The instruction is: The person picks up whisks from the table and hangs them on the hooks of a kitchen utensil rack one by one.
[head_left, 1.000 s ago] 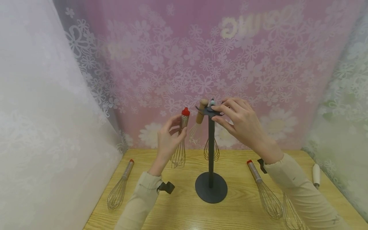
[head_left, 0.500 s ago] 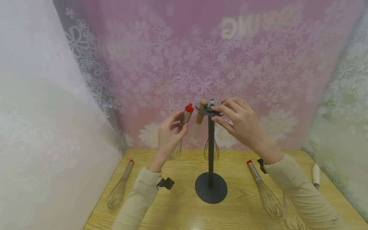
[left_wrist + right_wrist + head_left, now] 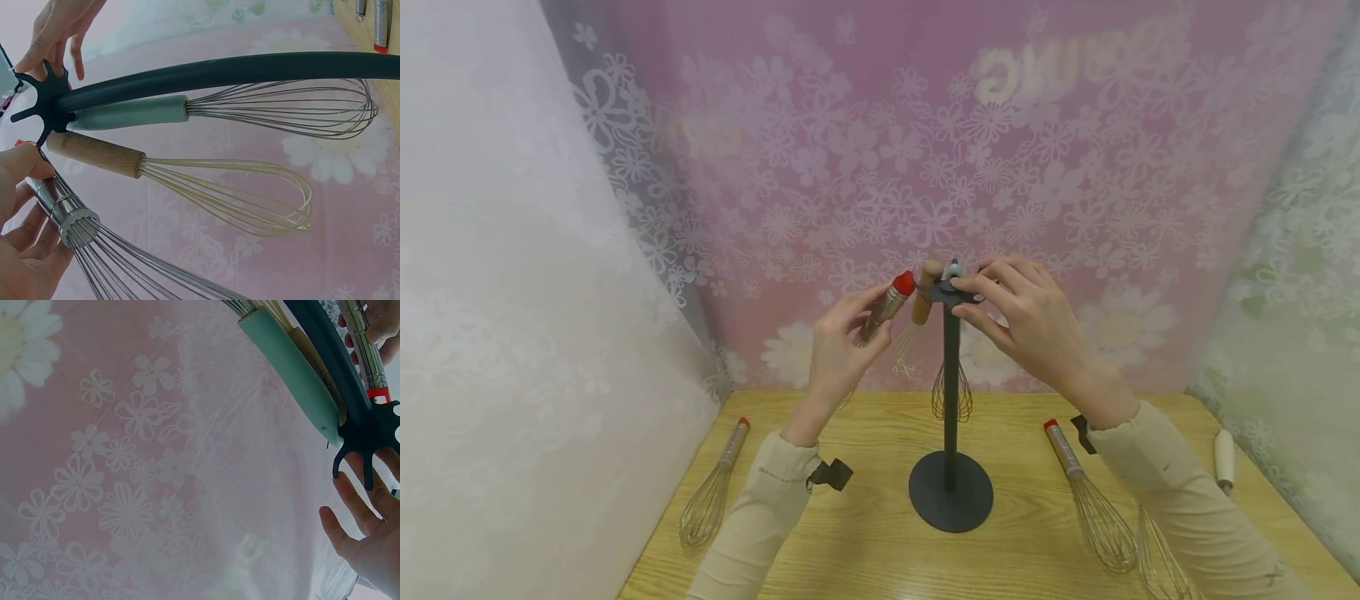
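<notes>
My left hand grips a balloon whisk by its steel handle. Its red end cap tilts toward the hooks of a black stand, right at a left-side hook in the head view. At the stand's top, my right hand pinches the hooked head with index finger above and thumb below. A wooden-handled whisk and a green-handled whisk hang from the hooks, wires down. The wires of the held whisk are mostly hidden behind my left hand in the head view.
A red-capped whisk lies on the wooden table at the left. Another red-capped whisk lies at the right, beside more whisk wires partly under my right sleeve. A white handle shows near the right edge. Patterned curtains surround the table.
My left hand has tilted the whisk, its red cap moving right to the hook and its wires swinging back out of sight. The right hand stays on the stand's head.
</notes>
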Action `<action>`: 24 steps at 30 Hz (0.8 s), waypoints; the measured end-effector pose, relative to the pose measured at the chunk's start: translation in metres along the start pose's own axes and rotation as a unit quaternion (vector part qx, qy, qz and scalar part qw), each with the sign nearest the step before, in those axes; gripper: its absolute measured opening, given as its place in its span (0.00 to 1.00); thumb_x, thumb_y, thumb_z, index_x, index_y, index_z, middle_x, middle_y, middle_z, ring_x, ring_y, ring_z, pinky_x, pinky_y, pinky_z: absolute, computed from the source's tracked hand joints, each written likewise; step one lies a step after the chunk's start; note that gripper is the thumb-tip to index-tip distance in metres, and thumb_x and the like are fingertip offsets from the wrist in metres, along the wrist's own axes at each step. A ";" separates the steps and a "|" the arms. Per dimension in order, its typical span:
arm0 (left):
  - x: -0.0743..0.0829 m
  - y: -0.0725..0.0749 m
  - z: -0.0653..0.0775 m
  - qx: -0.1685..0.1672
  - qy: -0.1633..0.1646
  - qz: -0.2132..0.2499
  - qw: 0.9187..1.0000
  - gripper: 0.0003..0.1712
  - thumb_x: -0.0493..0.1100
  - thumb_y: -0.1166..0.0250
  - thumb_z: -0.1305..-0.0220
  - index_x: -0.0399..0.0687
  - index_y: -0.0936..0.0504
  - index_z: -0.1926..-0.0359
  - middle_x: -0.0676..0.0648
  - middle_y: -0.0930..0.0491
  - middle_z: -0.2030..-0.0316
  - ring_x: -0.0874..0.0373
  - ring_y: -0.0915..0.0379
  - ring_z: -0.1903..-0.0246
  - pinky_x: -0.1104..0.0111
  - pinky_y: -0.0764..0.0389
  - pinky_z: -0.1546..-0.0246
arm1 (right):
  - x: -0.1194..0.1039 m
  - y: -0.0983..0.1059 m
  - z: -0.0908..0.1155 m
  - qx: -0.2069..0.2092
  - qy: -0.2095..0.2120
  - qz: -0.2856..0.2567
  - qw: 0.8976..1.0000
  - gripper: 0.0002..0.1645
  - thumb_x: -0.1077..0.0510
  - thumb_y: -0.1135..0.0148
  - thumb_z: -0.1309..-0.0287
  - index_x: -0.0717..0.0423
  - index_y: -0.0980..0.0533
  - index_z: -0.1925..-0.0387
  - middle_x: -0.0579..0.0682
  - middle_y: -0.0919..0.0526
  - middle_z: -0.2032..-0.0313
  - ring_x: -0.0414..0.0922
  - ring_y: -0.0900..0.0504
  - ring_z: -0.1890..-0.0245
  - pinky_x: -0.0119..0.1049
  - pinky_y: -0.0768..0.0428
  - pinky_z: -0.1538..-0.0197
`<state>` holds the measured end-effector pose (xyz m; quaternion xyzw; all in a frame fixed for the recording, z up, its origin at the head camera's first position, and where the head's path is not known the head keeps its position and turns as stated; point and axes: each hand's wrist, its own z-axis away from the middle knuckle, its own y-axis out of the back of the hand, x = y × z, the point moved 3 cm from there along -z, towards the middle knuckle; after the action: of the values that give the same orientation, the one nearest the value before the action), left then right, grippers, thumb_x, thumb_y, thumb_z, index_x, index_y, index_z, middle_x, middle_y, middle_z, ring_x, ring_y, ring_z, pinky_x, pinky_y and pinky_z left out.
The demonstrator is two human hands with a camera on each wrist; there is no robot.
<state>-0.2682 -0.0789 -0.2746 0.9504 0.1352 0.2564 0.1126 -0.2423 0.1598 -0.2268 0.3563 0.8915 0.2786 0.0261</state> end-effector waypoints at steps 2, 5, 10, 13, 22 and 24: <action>0.000 0.000 0.000 -0.004 -0.003 0.001 1.000 0.26 0.29 0.32 0.40 0.40 0.18 0.39 0.39 0.16 0.51 0.47 0.17 0.54 0.58 0.13 0.53 | 0.000 0.000 0.000 -0.001 0.000 0.000 1.000 0.34 0.36 0.51 0.27 0.60 0.15 0.49 0.61 0.19 0.57 0.60 0.22 0.52 0.57 0.23 0.48; 0.000 0.001 -0.001 -0.009 -0.005 -0.004 1.000 0.26 0.30 0.32 0.40 0.41 0.18 0.39 0.39 0.16 0.52 0.47 0.17 0.54 0.60 0.13 0.53 | 0.000 0.000 0.001 -0.002 0.001 -0.001 1.000 0.33 0.36 0.50 0.27 0.60 0.16 0.49 0.61 0.19 0.57 0.60 0.22 0.52 0.57 0.23 0.47; 0.001 0.000 -0.001 -0.017 -0.007 -0.011 1.000 0.26 0.30 0.32 0.41 0.40 0.18 0.39 0.39 0.16 0.53 0.48 0.17 0.54 0.62 0.14 0.53 | 0.000 0.000 0.000 0.000 0.002 -0.002 1.000 0.32 0.37 0.48 0.27 0.60 0.16 0.48 0.61 0.18 0.57 0.60 0.22 0.52 0.57 0.23 0.47; 0.001 -0.002 -0.001 -0.020 -0.002 -0.005 1.000 0.27 0.29 0.32 0.42 0.40 0.18 0.39 0.39 0.16 0.53 0.48 0.17 0.54 0.62 0.14 0.52 | 0.000 0.000 0.000 -0.001 0.001 0.000 1.000 0.33 0.36 0.50 0.27 0.60 0.16 0.49 0.61 0.18 0.57 0.60 0.22 0.52 0.57 0.23 0.46; 0.001 -0.007 0.001 -0.024 0.003 0.013 1.000 0.28 0.27 0.32 0.42 0.40 0.19 0.39 0.39 0.17 0.52 0.47 0.17 0.54 0.63 0.14 0.53 | 0.000 0.001 0.000 -0.004 0.004 0.004 1.000 0.35 0.35 0.53 0.26 0.59 0.16 0.49 0.60 0.18 0.57 0.60 0.22 0.52 0.57 0.23 0.46; 0.001 -0.008 0.001 -0.024 0.002 0.013 1.000 0.28 0.27 0.32 0.42 0.40 0.19 0.38 0.39 0.16 0.52 0.47 0.17 0.54 0.63 0.14 0.53 | 0.000 0.001 0.000 -0.004 0.004 0.003 1.000 0.34 0.35 0.52 0.26 0.59 0.16 0.49 0.60 0.18 0.57 0.60 0.22 0.52 0.56 0.23 0.46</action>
<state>-0.2685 -0.0717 -0.2776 0.9486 0.1164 0.2633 0.1318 -0.2417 0.1598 -0.2261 0.3577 0.8895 0.2835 0.0230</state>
